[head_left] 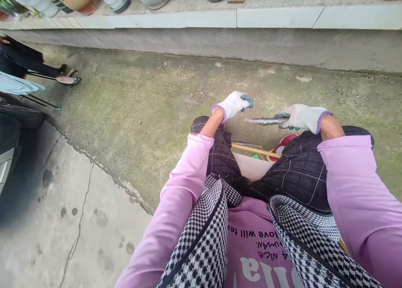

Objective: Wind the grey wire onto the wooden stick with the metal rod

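Right hand (302, 117), gloved, gripping silver-wrapped stick (266, 121). Left hand (234, 105), gloved, fingertips pinching thin strand (256, 109) near stick's tip. Yellow rod (256, 149) below, between knees.

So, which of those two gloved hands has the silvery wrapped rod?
The right hand: it grips the silvery wrapped rod, while the left hand is near the rod's free tip but not touching it.
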Motion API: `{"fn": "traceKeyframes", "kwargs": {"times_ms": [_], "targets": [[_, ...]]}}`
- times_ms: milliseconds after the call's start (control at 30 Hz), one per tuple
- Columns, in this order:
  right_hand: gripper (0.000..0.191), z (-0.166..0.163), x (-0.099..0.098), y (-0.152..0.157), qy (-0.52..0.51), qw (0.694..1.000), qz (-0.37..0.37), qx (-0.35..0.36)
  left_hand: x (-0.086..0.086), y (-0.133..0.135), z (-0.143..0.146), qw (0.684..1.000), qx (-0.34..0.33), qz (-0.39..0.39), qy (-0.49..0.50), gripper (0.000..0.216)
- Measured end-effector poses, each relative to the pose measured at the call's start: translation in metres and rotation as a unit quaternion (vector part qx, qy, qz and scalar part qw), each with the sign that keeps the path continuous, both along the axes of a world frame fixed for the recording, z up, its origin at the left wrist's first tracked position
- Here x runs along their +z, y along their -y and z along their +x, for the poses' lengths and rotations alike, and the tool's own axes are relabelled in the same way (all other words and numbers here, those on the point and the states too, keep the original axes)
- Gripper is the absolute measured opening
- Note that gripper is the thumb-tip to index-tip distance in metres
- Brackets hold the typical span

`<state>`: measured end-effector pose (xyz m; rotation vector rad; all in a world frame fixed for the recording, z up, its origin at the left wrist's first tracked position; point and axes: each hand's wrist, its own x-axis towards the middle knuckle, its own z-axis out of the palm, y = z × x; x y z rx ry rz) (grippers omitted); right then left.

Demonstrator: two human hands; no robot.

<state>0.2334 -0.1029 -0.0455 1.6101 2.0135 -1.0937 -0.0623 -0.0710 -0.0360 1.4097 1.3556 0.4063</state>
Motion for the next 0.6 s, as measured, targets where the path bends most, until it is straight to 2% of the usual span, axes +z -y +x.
{"fn": "traceKeyframes", "kwargs": {"times_ms": [67,167,300,367,500,600], "targets": [[0.037,0.009,0.003,0.006,-0.104,0.993,-0.03,-0.04,-0.004,-0.003,-0.002,1.0,0.016,0.001,0.022,0.02],[0.053,0.015,0.012,0.013,-0.239,0.963,-0.04,-0.118,-0.011,-0.009,-0.002,0.998,0.024,-0.001,0.051,0.018],[0.07,0.005,0.022,0.017,-0.302,0.933,-0.016,-0.197,-0.018,-0.012,0.002,0.998,0.023,-0.008,0.053,0.027],[0.065,-0.005,0.025,0.016,-0.315,0.92,0.009,-0.235,-0.017,-0.007,0.006,0.999,0.017,-0.018,0.048,0.026],[0.038,-0.025,0.029,0.011,-0.319,0.898,0.064,-0.295,0.0,0.007,0.013,0.995,-0.027,-0.066,0.074,0.018],[0.029,-0.033,0.032,0.002,-0.201,0.942,0.112,-0.246,0.01,0.013,0.016,0.992,-0.04,-0.089,0.077,0.024]]}}
